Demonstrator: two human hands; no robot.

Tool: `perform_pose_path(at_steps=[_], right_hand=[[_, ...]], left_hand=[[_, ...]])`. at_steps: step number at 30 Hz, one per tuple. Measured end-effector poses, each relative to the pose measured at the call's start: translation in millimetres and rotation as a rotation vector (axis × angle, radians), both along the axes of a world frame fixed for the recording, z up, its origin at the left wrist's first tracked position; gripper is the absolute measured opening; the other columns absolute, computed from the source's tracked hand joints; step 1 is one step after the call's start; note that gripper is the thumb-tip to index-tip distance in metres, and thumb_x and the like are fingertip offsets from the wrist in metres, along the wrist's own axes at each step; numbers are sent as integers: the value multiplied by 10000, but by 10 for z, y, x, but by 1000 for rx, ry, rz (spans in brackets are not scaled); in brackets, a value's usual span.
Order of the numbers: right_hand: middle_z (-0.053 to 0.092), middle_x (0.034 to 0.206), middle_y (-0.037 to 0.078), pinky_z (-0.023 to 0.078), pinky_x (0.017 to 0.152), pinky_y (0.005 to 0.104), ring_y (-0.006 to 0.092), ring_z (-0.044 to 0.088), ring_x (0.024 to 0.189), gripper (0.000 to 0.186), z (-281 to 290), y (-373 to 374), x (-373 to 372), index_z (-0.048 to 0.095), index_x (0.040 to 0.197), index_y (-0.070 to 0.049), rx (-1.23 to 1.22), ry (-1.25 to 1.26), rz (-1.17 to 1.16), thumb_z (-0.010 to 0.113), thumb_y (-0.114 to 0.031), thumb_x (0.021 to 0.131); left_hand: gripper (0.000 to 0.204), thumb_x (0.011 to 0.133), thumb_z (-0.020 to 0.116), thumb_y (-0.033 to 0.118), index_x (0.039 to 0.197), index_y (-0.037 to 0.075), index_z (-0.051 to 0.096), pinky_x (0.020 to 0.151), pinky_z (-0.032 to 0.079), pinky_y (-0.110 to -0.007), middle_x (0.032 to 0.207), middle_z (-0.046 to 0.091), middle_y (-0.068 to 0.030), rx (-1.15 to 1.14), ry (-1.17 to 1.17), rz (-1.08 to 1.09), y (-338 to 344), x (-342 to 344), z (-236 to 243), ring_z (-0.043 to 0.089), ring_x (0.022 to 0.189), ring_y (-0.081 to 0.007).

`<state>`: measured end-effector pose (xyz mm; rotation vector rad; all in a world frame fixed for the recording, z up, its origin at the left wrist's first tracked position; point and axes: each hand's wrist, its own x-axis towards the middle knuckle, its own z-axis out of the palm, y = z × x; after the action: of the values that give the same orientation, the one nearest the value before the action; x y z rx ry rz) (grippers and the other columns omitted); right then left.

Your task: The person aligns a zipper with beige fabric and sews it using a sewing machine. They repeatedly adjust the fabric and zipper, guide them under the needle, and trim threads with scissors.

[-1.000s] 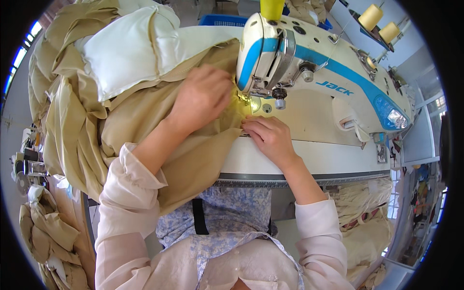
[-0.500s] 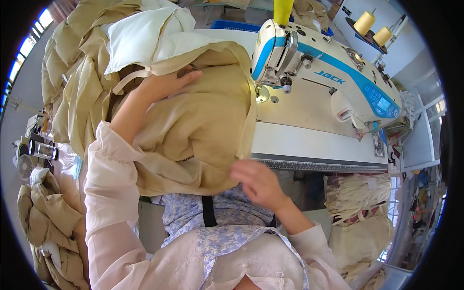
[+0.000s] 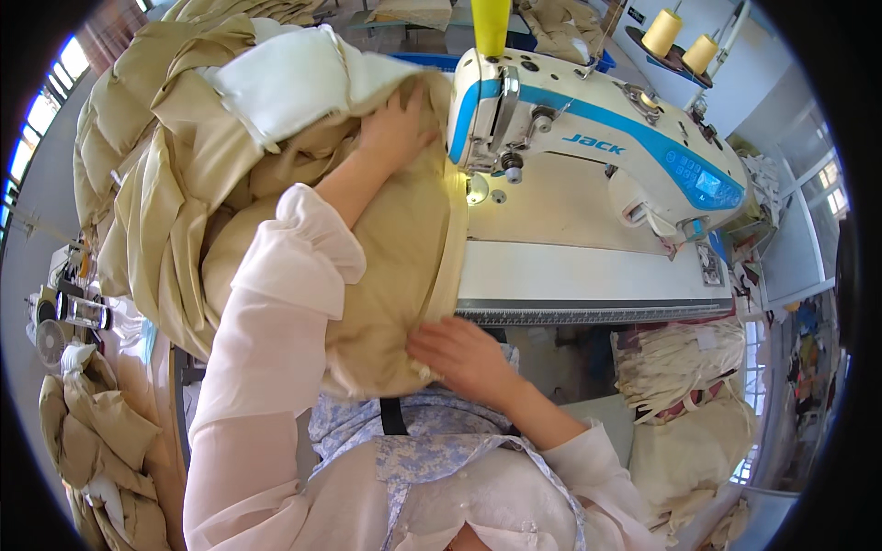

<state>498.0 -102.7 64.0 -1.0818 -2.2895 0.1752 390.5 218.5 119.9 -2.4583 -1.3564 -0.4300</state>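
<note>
- White table [image 3: 588, 275] sits under the machine [image 3: 597, 129]; tan cloth [image 3: 386, 275] lies left of it, its near end past the table's front edge.
- Spreading the cloth seems the step in hand; the next move calls for an even edge.
- Left hand [image 3: 397, 130] rests on its far part, fingers loosely spread; right hand [image 3: 466, 358] touches its near corner (whether pinching, I cannot tell).
</note>
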Motion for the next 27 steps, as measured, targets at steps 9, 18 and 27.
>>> perform_pose_path(at_steps=[9,18,27], right_hand=[[612,1376,87,438,1129,458,288,540,1337,618,-38,201,-29,651,1301,-111,-19,202,75,672,12,696],[682,1026,91,567,814,395,299,683,991,224,273,-177,856,668,1113,-111,-83,451,-502,716,-205,915],[741,970,221,550,831,455,367,720,934,407,176,-295,3895,738,1036,-21,-167,85,-1575,650,-401,917]], left_hand=[[616,1023,547,326,1563,77,390,1206,292,-395,1557,453,-205,-502,-320,-458,1425,-880,-868,400,1453,-343],[487,1056,502,263,1531,169,451,1214,247,-565,1587,426,-108,-281,-23,-347,-809,-567,-376,344,1493,-324],[396,1040,544,244,1411,115,593,1191,307,-506,1524,503,-121,-257,-190,-416,-871,-470,-396,422,1437,-341]])
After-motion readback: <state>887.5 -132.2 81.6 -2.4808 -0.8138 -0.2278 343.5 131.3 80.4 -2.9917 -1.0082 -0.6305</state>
